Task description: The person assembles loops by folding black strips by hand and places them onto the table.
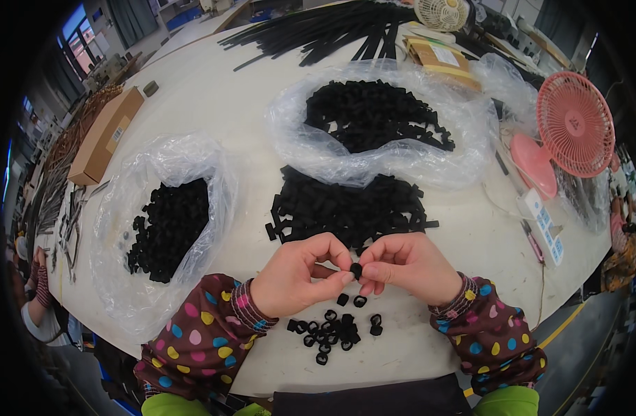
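Note:
My left hand (305,274) and my right hand (409,269) meet over the white table, thumbs and fingertips pinched from both sides on a small black ring-like piece (356,271). Fingers cover part of it, so its exact shape is hard to read. Just below lies a loose group of small black rings (329,330), some showing their openings. A few more, such as a black ring (360,301), sit close under my fingertips. Beyond my hands spreads a heap of short black tube-like pieces (349,208).
Clear plastic bags of small black pieces lie open at left (221,187) and beyond the heap (470,152). A pink fan (574,125), a white power strip (542,225) and a pen-like tool (532,242) are at right. Long black strips (332,29) and a cardboard box (106,136) lie farther off.

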A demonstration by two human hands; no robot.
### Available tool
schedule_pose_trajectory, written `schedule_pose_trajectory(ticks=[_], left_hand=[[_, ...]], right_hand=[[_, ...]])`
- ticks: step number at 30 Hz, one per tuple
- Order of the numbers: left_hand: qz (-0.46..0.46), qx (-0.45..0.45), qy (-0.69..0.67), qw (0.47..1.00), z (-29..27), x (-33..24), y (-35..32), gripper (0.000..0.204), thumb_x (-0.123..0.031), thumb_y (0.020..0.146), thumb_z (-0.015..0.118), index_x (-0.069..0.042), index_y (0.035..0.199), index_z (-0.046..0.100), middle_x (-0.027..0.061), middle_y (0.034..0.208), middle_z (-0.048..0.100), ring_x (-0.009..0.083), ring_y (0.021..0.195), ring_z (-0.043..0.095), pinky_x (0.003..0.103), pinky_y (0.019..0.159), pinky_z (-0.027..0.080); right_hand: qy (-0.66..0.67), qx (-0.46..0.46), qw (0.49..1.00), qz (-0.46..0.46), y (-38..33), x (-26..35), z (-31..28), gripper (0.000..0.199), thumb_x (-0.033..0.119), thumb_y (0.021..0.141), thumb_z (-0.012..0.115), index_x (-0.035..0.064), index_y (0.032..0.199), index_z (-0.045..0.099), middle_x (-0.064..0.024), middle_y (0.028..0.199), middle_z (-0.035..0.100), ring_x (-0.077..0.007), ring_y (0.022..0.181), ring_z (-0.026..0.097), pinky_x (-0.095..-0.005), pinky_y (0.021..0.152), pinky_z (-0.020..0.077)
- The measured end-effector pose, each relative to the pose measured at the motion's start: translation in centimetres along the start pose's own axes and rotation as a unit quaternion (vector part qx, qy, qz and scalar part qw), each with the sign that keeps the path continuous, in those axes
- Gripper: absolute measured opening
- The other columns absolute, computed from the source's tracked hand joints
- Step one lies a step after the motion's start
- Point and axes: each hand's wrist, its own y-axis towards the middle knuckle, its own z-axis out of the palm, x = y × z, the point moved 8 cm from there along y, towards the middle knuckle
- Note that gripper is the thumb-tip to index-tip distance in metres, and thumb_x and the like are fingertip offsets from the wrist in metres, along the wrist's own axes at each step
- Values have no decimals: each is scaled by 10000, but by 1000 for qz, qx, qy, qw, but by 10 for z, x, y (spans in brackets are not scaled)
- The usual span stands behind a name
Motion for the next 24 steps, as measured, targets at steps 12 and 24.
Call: schedule_pose_trajectory(ticks=[12,24], left_hand=[[-16,19,9,1000,3,7,0,101,-55,828,609,-14,859,523,-5,860,548,59,793,545,251,782,504],[8,-79,115,990,-8,-2,1,128,-56,796,616,4,852,517,27,808,568,75,778,574,238,726,518]], right_hand=[[-25,-4,999,24,1,-7,-5,141,136,828,653,22,907,624,-25,777,641,-73,687,600,-194,610,466],[-10,-35,999,-11,1,-1,4,132,106,874,583,3,956,574,-18,764,627,-81,684,608,-196,601,478]])
